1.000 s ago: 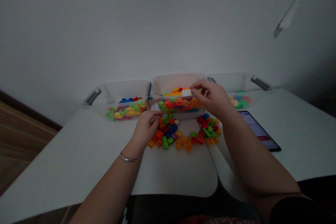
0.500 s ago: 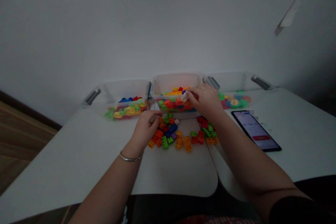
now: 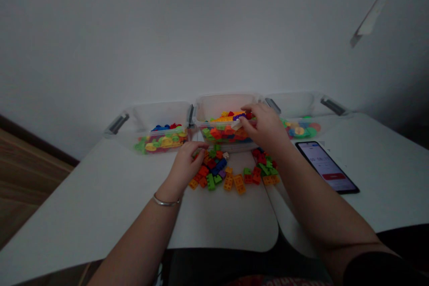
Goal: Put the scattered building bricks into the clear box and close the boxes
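My right hand (image 3: 266, 125) is over the front right of the middle clear plastic bin (image 3: 228, 98), thumb and fingers apart. Just ahead of the thumb tip is a white block (image 3: 237, 124), and a purple block (image 3: 239, 117) shows beside it among yellow and red ones. At the left edge of a pile of toy building blocks (image 3: 211, 167) on the table rests my left hand (image 3: 187, 161). Its thumb and index finger are parted, with nothing visible between them; the other fingers are partly hidden. A silver bangle (image 3: 166, 202) circles the left wrist.
A left clear bin (image 3: 157, 109) holds blue, red, green and yellow pieces. A right bin (image 3: 295, 100) contains round coloured pieces. More loose blocks (image 3: 264, 165) lie beneath my right forearm. A lit phone (image 3: 326, 167) lies on the white table (image 3: 231, 219). Behind stands a wall.
My right hand has moved slightly right and its fingers have spread away from the white block at the middle bin. More of the purple block shows. The left hand has barely moved.
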